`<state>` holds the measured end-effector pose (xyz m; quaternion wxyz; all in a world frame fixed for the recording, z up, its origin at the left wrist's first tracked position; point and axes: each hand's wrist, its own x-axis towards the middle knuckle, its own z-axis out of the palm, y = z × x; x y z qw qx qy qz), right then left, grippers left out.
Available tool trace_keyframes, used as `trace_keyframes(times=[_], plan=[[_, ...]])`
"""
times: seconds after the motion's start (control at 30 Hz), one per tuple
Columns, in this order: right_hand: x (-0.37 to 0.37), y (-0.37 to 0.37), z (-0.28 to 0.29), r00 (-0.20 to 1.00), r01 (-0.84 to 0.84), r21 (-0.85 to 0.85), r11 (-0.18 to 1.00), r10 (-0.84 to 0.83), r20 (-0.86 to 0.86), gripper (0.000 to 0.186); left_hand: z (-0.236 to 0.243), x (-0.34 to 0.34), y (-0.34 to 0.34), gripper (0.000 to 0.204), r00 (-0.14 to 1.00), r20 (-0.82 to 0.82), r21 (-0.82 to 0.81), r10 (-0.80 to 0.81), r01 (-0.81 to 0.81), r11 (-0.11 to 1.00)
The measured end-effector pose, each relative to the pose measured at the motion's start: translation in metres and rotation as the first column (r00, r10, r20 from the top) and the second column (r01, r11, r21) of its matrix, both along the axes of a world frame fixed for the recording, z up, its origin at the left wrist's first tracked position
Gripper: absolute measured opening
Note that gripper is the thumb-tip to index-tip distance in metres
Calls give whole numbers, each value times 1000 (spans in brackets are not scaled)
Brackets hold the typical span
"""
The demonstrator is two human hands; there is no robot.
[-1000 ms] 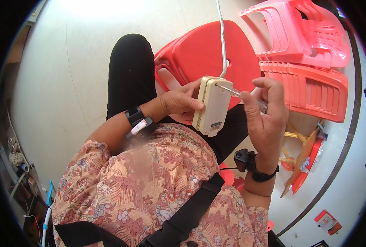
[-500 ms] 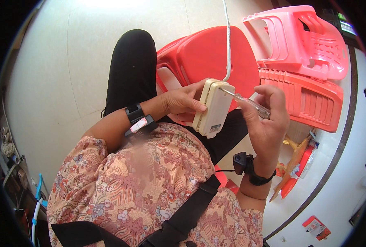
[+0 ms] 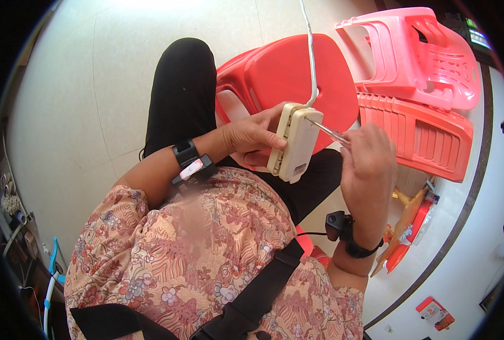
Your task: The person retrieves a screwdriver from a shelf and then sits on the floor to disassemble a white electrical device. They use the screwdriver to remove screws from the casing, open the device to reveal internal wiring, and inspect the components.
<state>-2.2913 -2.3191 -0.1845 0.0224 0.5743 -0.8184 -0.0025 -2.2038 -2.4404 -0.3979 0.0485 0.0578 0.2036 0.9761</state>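
My left hand [image 3: 257,136] is closed around the left side of a cream power strip [image 3: 300,146], with the thumb along its edge. A gap runs along that side between the two halves of its casing. From its far end a white cable [image 3: 309,62] leads away. The fingers of my right hand [image 3: 368,156] are wrapped round the handle of a screwdriver [image 3: 334,134], hiding most of it. The shaft slants left, and its tip meets the strip's back near the cable end.
A red plastic stool [image 3: 297,73] stands just beyond my hands. To its right are a pink plastic chair [image 3: 399,56] and a coral-red slatted plastic piece [image 3: 427,136] beneath it. Wooden and red items [image 3: 405,232] lie on the floor at right. My knee [image 3: 184,73] rises at left.
My right hand has turned over the screwdriver, its fingers now covering the clear handle. The power strip has tilted and shifted slightly, with the cable's lower part moving a little left.
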Motion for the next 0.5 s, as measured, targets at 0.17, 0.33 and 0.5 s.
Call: trace_keyframes(times=[0.17, 0.33, 0.5], plan=[[-6, 14, -4, 947, 250, -166, 954, -205, 248, 13, 3, 0, -1, 93, 999, 22, 25, 36, -36, 999], [-6, 21, -46, 680, 560, -159, 813, -341, 649, 41, 9, 2, -5, 95, 999, 29, 109, 44, -47, 993], [8, 21, -77, 824, 430, -177, 885, -305, 478, 89, 17, 4, -6, 96, 996, 55, 155, 73, -80, 985]])
